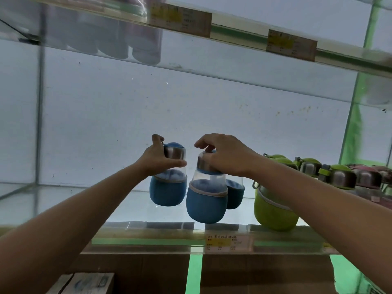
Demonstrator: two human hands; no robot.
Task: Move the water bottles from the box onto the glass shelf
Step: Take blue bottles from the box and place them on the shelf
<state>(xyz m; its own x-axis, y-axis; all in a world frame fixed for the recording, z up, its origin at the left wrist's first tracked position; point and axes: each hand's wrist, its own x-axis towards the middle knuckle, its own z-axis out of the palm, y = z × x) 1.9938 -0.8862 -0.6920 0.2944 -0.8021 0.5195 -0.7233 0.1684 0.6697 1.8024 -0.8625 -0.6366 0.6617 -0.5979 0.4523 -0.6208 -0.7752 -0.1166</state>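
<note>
Two blue-sleeved water bottles with steel caps hang just above the glass shelf (63, 200). My left hand (156, 159) grips the steel cap of the left blue bottle (167, 192). My right hand (224, 154) grips the cap of the nearer blue bottle (206, 203) from above. A third blue bottle (234, 194) stands on the shelf behind it, partly hidden. The box is only partly visible under the shelf.
Green-sleeved bottles (273, 211) and pink ones (369, 177) stand in a row at the right of the shelf. An upper glass shelf (244, 32) with price tags holds more bottles. Cardboard boxes (254, 272) lie under the shelf. The shelf's left half is bare glass.
</note>
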